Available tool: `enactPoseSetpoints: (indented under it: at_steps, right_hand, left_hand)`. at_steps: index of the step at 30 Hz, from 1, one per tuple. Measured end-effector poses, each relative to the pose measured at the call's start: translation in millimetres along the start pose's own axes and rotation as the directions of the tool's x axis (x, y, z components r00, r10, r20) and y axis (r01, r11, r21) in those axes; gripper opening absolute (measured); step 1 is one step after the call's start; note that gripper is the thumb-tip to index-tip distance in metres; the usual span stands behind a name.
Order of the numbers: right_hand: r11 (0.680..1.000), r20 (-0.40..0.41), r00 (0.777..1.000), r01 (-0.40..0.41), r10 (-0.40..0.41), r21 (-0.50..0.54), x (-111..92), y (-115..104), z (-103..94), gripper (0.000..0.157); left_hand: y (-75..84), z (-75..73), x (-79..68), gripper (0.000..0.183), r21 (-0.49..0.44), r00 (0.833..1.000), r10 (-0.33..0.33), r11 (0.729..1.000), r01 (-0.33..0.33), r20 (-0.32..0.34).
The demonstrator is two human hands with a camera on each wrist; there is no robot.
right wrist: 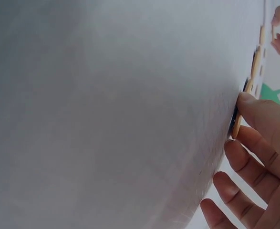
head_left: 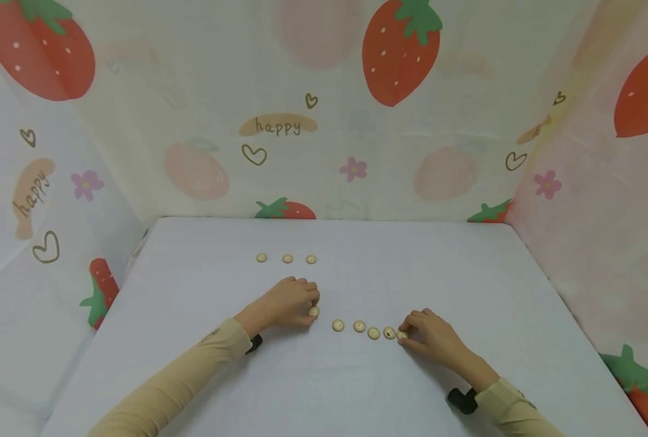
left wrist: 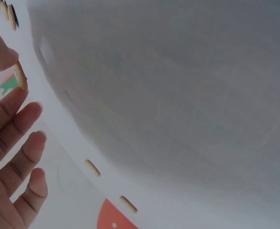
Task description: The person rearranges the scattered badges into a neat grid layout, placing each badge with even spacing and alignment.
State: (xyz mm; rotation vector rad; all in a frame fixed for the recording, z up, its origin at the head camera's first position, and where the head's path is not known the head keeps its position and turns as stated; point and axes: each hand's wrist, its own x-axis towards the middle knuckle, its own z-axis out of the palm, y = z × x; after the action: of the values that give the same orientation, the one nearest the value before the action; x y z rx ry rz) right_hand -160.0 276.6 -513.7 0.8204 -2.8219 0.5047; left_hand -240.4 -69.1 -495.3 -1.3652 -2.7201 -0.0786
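Note:
My left hand [head_left: 291, 301] pinches a small round tan disc [head_left: 314, 311] between thumb and index finger; in the left wrist view that disc [left wrist: 20, 76] stands on edge between the fingertips, the other fingers spread apart. On the right, my right hand [head_left: 434, 337] holds another tan disc [head_left: 402, 334] at the end of a short row. The right wrist view has thumb and index finger on this disc [right wrist: 236, 126], low at the white surface. Between the hands lie several like discs, among them one disc [head_left: 337, 325] nearest the left hand and one with a dark spot [head_left: 389, 332].
Farther back, three more discs lie in a spaced line: a left disc [head_left: 261, 258], a middle disc [head_left: 287, 258] and a right disc [head_left: 311, 259]. The white tabletop [head_left: 324, 400] is bordered by a strawberry-printed curtain [head_left: 324, 176] at the back and both sides.

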Motion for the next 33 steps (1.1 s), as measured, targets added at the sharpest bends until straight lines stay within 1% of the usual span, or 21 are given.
enactPoseSetpoints:
  at_steps: [5,8,13,19,23,29,33]
  right_hand:
    - [1.0,0.033,0.999,-0.016,0.016,0.006,1,0,-1.9,0.017]
    - [1.0,0.046,0.999,-0.02,0.02,0.005,1,1,-2.2,0.017]
    - [1.0,0.053,0.998,-0.023,0.022,0.004,1,2,-1.8,0.017]
    - [1.0,0.057,0.998,-0.027,0.026,0.009,1,3,0.1,0.018]
    - [0.999,0.055,0.998,-0.032,0.032,0.006,1,2,0.8,0.019]
    - [0.999,0.046,0.998,-0.037,0.037,0.004,1,3,2.1,0.019]
    - [0.999,0.046,0.998,-0.038,0.038,0.007,0,3,2.0,0.019]
  left_hand:
    - [-6.0,-0.7,2.2,0.016,-0.025,0.999,-0.052,0.998,0.052,0.015]
    - [-9.5,-0.7,3.0,0.016,-0.033,0.997,-0.071,0.997,0.072,0.016]
    - [-14.2,-0.9,4.6,0.016,-0.048,0.996,-0.09,0.995,0.089,-0.021]
    - [-20.6,1.4,8.5,0.014,-0.06,0.992,-0.117,0.992,0.115,-0.043]
    - [-25.0,3.3,11.1,0.015,-0.065,0.991,-0.124,0.991,0.12,-0.057]
    - [-31.7,4.9,14.8,0.015,-0.069,0.989,-0.128,0.99,0.123,-0.067]
    - [-35.6,3.4,18.4,0.015,-0.077,0.985,-0.16,0.985,0.155,-0.058]
